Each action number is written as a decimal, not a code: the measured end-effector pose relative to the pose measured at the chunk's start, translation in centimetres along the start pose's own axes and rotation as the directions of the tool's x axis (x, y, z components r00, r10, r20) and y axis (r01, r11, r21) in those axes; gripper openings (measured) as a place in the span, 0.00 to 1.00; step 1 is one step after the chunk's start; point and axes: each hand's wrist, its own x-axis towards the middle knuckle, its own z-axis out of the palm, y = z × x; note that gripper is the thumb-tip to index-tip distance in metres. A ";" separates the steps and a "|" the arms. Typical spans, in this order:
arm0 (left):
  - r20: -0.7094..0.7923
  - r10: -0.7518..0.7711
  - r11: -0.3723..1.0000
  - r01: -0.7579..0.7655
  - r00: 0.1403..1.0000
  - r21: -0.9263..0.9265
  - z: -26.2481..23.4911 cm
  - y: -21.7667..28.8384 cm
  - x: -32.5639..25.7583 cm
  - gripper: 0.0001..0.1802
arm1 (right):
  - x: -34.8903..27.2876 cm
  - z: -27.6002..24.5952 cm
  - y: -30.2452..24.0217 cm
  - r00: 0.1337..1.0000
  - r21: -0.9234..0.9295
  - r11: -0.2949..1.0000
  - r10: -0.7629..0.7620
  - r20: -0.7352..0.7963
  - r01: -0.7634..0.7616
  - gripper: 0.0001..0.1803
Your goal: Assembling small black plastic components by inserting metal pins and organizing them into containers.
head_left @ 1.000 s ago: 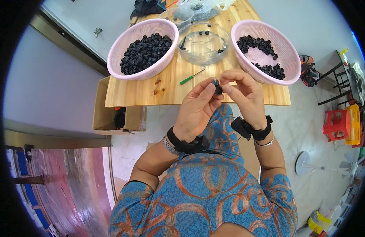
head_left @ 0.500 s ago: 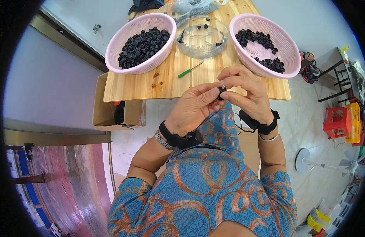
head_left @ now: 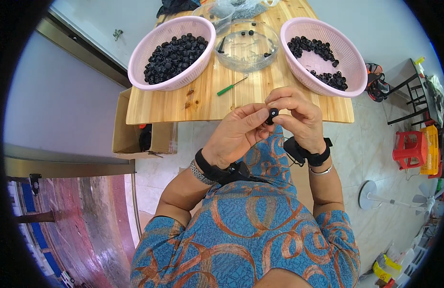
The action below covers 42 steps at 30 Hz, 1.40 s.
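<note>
Just off the table's front edge, a small round black knob-like part (head_left: 272, 116) with a pale centre is pinched between both hands. My left hand (head_left: 239, 127) grips its left side with thumb and fingers. From the other side, the thumb and forefinger of my right hand (head_left: 299, 115) close on it. Beyond the hands, a green-handled screwdriver (head_left: 225, 90) lies on the table. A pink basket (head_left: 136, 72) at the left holds a heap of black parts (head_left: 176, 60). The pink basket (head_left: 359, 79) at the right has fewer black parts (head_left: 323, 50) in it.
A clear round tray (head_left: 246, 67) with small pieces and a few black parts stands between the baskets on the wooden table (head_left: 155, 108). Plastic bags (head_left: 248, 8) lie behind it. Below the table's left corner is a cardboard box (head_left: 123, 129). Red stools (head_left: 410, 149) and a fan (head_left: 368, 194) stand at the right.
The black part has turned so its round face with the pale centre shows; the pale tip seen on it before is out of sight. My right hand has shifted slightly.
</note>
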 end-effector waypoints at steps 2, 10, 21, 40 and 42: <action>-0.011 -0.012 1.000 0.012 1.000 0.017 0.5 0.2 -0.1 0.11 | -0.2 0.0 -0.3 0.999 0.032 0.998 0.049 -0.017 -0.048 0.11; -0.017 -0.034 0.999 0.035 0.999 0.036 0.2 0.2 0.1 0.11 | -0.4 0.0 -0.6 0.991 0.012 0.991 0.134 -0.022 -0.134 0.09; -0.033 -0.062 0.994 0.065 0.998 0.089 0.3 -0.2 0.1 0.12 | -0.7 -0.6 -0.1 0.994 0.000 0.996 0.084 0.070 -0.084 0.11; -0.027 -0.027 0.987 0.031 0.999 0.157 0.5 -0.8 0.2 0.12 | -1.9 -0.3 0.8 0.997 0.224 0.973 0.067 -0.044 -0.055 0.12; -0.013 0.021 0.991 -0.019 1.000 0.132 0.3 -1.0 0.1 0.12 | -2.1 -0.2 0.9 0.986 0.393 0.914 0.144 -0.089 -0.098 0.11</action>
